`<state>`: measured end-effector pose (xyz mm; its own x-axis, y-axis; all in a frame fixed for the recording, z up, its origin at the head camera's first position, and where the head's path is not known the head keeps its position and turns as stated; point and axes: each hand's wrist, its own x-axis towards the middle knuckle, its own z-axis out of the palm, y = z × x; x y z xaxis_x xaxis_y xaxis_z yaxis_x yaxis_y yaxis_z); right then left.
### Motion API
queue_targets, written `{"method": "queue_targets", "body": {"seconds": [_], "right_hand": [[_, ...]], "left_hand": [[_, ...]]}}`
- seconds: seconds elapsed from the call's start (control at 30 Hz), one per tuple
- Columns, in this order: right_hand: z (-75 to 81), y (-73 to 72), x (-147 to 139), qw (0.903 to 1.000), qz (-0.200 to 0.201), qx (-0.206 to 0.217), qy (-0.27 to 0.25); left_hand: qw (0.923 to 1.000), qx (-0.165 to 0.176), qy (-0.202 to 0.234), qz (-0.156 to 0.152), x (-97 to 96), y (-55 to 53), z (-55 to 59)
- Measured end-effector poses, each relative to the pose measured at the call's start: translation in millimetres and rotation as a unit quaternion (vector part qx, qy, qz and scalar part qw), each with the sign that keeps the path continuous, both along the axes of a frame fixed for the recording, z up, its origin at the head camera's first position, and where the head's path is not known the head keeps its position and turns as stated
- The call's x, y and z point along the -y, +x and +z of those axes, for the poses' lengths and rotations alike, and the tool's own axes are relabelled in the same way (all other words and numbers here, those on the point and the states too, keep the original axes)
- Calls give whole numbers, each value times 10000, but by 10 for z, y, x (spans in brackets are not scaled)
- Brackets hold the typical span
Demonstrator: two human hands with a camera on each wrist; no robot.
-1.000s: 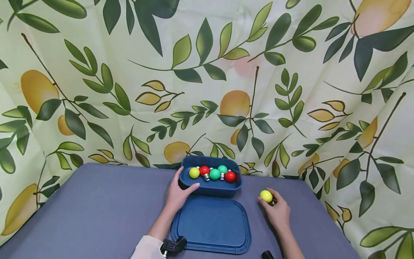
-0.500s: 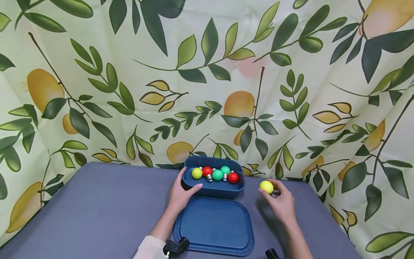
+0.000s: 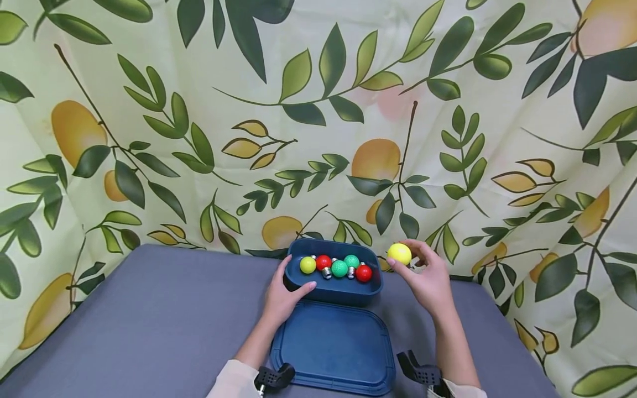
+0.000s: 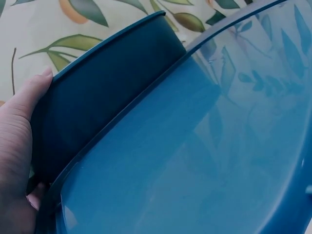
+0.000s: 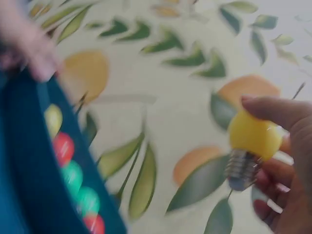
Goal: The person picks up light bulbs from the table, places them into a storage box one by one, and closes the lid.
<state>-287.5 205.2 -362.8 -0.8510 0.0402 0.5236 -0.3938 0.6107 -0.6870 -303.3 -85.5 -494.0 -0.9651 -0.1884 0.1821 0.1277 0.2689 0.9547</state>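
Between thumb and fingers my right hand [image 3: 429, 276] pinches a yellow light bulb [image 3: 400, 254], raised off the table to the right of a dark blue box [image 3: 348, 294]. Its metal screw base shows in the right wrist view, where the yellow bulb [image 5: 254, 136] points base down. My left hand [image 3: 280, 296] grips the box's left end, thumb along the near side. Inside the box lie a yellow bulb [image 3: 307, 265], red bulbs [image 3: 364, 273] and green bulbs [image 3: 339, 268] in a loose row. In the left wrist view the thumb presses the box wall [image 4: 107, 92].
A blue lid [image 3: 333, 348] lies flat on the grey table [image 3: 189, 320], just in front of the box. Behind the table hangs a cloth [image 3: 318, 138] printed with leaves and fruit. Each wrist wears a black camera mount [image 3: 275, 377].
My right hand has lifted the yellow bulb up from near the table and moved it slightly toward the box. The left hand keeps its hold on the box.
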Motion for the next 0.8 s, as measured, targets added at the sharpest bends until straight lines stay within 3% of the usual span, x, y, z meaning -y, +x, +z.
{"method": "queue_targets", "body": {"seconds": [0.13,0.3,0.6,0.8], "right_hand": [[134,-21,103,9996,244,-16,-144],[161,-24,180,9982,361,-100,-474],[16,-96,340,9923,804,-86,-938],[-108,-173,356,9933,761,68,-866]], "left_hand": [[10000,-13,32,6,-32,-6,6],[10000,-22,38,-33,-73,-22,12],[10000,4,26,87,-21,-7,14],[10000,29,-57,49,-10,14,32]]}}
